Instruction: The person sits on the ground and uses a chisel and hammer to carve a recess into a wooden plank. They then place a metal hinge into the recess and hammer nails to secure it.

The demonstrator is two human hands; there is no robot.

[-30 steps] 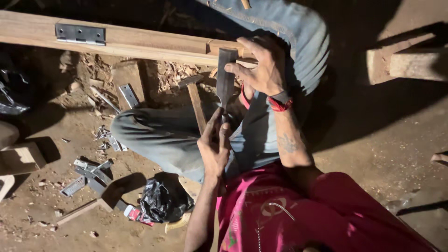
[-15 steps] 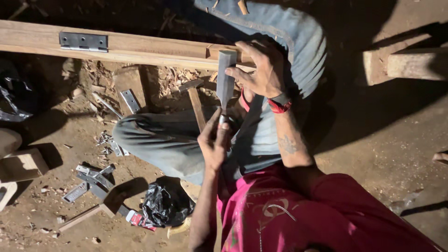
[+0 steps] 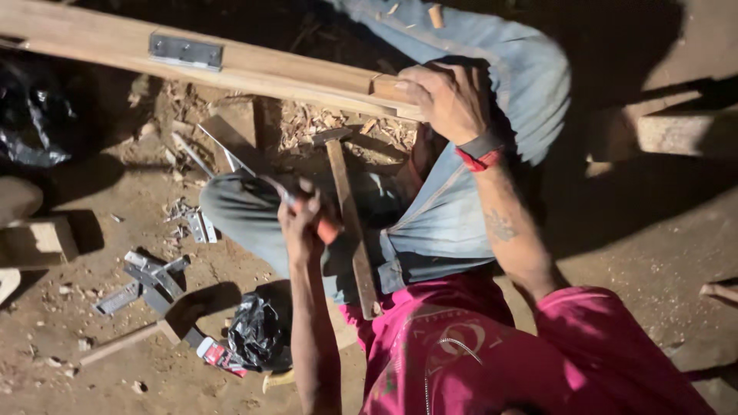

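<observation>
Head view: left hand [image 3: 304, 223] holds chisel [image 3: 254, 173] — blade pointing up-left; right hand [image 3: 446, 96] on beam [image 3: 269, 73].

The bent knee [image 3: 254, 211] and the hammer [image 3: 350, 223] lying across the lap block the near middle. Far side, the hinged wooden rail [image 3: 254, 73] bars the way. Left ground is cluttered with loose hinges [image 3: 150, 277] and a black bag [image 3: 257, 334]; the dirt floor [image 3: 653, 246] at right lies open

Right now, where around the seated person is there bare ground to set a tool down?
Bare dirt lies right of the right hand, below the wooden block. A smaller patch sits between the wood offcut and the knee. Crowded: metal hinges, black bag, wood chips under the long beam.
</observation>
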